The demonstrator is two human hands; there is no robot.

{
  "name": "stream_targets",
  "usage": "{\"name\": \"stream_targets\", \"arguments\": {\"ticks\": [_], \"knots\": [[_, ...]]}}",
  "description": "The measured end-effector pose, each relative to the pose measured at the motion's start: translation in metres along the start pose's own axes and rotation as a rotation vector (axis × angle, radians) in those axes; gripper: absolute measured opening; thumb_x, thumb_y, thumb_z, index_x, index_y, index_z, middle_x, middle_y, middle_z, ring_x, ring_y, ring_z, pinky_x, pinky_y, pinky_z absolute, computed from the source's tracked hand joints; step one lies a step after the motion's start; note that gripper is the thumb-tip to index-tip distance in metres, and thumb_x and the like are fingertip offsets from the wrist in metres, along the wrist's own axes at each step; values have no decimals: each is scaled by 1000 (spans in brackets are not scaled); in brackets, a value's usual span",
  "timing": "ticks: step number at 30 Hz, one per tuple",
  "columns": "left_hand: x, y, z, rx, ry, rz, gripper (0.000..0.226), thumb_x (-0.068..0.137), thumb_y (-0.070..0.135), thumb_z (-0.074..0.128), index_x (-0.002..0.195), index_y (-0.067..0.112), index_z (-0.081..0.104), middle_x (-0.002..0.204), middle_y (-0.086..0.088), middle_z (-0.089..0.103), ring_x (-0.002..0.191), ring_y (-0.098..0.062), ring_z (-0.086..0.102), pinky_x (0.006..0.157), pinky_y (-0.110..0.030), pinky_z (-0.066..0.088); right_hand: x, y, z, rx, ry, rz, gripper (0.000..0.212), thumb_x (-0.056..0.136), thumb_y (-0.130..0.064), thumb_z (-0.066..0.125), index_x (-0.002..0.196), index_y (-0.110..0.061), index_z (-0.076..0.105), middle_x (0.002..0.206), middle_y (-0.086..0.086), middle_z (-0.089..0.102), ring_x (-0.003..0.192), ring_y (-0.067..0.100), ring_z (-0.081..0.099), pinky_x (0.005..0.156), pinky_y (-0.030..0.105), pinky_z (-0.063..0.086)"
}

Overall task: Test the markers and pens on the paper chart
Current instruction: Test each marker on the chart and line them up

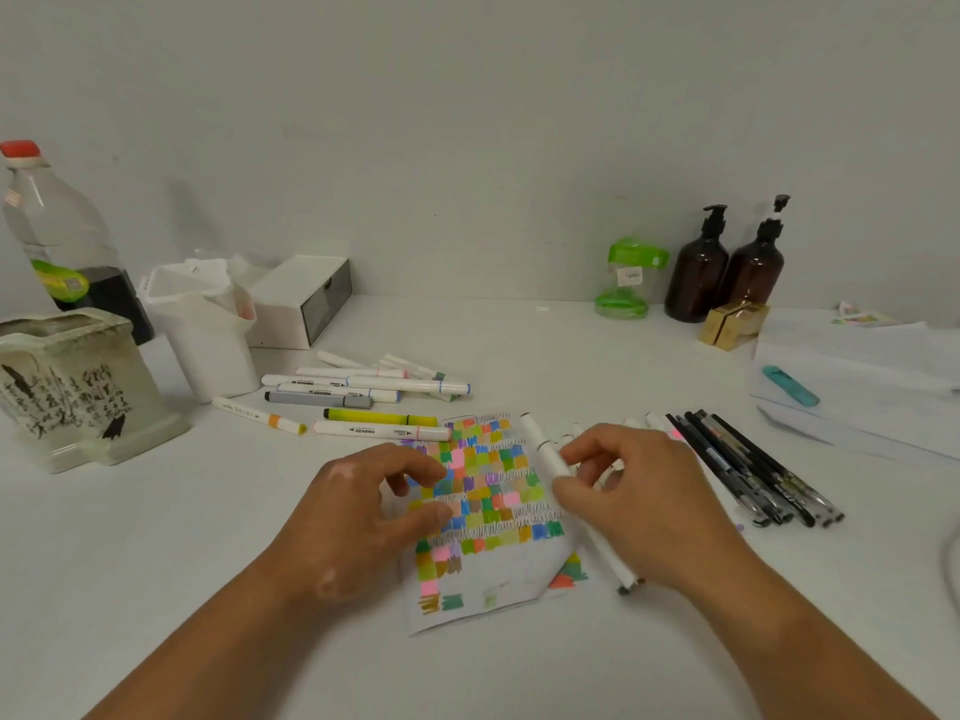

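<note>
Our left hand (pixel 363 506), fingers loosely bent & gripping nothing, rested on the paper chart (pixel 488 517) mid-table (pixel 519 678), while our right hand (pixel 644 504) pinched a white marker (pixel 545 454) over the chart's right edge. Risk, we judged: the marker's dark lower tip looked uncapped & could streak the table if the pinch slipped. At back, a white holder (pixel 208 330) had contents too blurred to tell; a plastic bottle (pixel 67 241) held dark liquid.

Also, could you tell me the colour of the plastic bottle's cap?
The cap is red, seen in the head view.
</note>
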State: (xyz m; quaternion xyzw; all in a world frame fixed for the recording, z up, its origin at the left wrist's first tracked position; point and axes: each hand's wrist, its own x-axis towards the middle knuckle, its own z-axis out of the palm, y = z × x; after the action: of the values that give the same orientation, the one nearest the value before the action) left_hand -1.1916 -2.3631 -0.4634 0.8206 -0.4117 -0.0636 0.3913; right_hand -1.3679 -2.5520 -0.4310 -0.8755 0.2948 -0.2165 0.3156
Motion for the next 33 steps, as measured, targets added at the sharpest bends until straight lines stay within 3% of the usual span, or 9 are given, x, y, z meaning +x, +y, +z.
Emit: {"name": "stream_targets", "arguments": {"ticks": [2, 4, 8, 12, 17, 21, 25, 29, 33], "knots": [[1, -1, 0, 136, -25, -18, 33, 73, 54, 77, 102, 43, 68, 96, 29, 54, 89, 7, 55, 61, -6, 42, 6, 10, -8, -134, 53, 74, 12, 78, -37, 77, 89, -39, 72, 72, -14, 68, 65, -2, 60, 53, 9, 39], [3, -4, 2, 214, -85, -14, 40, 72, 56, 78, 108, 44, 65, 103, 29, 53, 94, 4, 55, 69, -7, 43, 7, 15, -2, -204, 17, 108, 21, 80, -39, 76, 100, -33, 75, 78, -13, 68, 72, -1, 61, 59, 8, 39], [5, -8, -3, 244, -145, -7, 42, 71, 57, 79, 109, 44, 65, 111, 26, 55, 98, 3, 55, 77, -10, 45, 6, 13, 18, -290, 10, 78, 29, 82, -44, 75, 107, -31, 73, 90, -14, 66, 85, 5, 61, 77, 22, 52], [6, -10, -9, 229, -165, -2, 40, 70, 56, 81, 105, 44, 65, 105, 28, 54, 95, 4, 55, 72, -8, 43, 4, 15, 20, -385, 25, 74, 24, 84, -46, 72, 105, -34, 68, 80, -17, 58, 80, 5, 55, 71, 21, 48], [8, -14, -8, 182, -166, -7, 40, 70, 55, 82, 104, 43, 67, 102, 28, 54, 95, 3, 55, 70, -7, 42, 10, -2, 17, -341, 104, -24, 7, 87, -42, 71, 85, -35, 70, 67, -18, 62, 66, 2, 59, 61, 20, 49], [11, -20, -6, 160, -152, -10, 39, 69, 56, 82, 103, 42, 69, 99, 30, 53, 94, 5, 54, 66, -6, 41, 42, -39, 40, -350, -105, -191, 13, 93, -36, 65, 100, -32, 75, 93, -13, 73, 81, 6, 65, 79, 31, 58], [12, -26, -5, 136, -148, -17, 37, 68, 57, 83, 99, 44, 69, 98, 32, 55, 93, 5, 56, 66, -7, 43, 76, -65, 74, -429, -188, -290, 22, 95, -34, 63, 115, -28, 71, 112, -3, 71, 97, 17, 65, 88, 36, 56], [13, -28, -5, 140, -146, -14, 36, 68, 59, 82, 98, 45, 69, 95, 33, 56, 91, 7, 56, 66, -7, 42, 89, -77, 98, -497, -225, -335, 22, 92, -38, 67, 111, -27, 70, 108, 0, 69, 92, 19, 63, 84, 38, 57], [13, -28, -6, 137, -151, -12, 31, 69, 57, 82, 94, 47, 67, 95, 32, 55, 91, 5, 55, 66, -6, 39, 88, -78, 106, -530, -250, -344, 20, 92, -26, 67, 112, -25, 68, 111, 4, 68, 94, 23, 63, 83, 37, 56]]}}
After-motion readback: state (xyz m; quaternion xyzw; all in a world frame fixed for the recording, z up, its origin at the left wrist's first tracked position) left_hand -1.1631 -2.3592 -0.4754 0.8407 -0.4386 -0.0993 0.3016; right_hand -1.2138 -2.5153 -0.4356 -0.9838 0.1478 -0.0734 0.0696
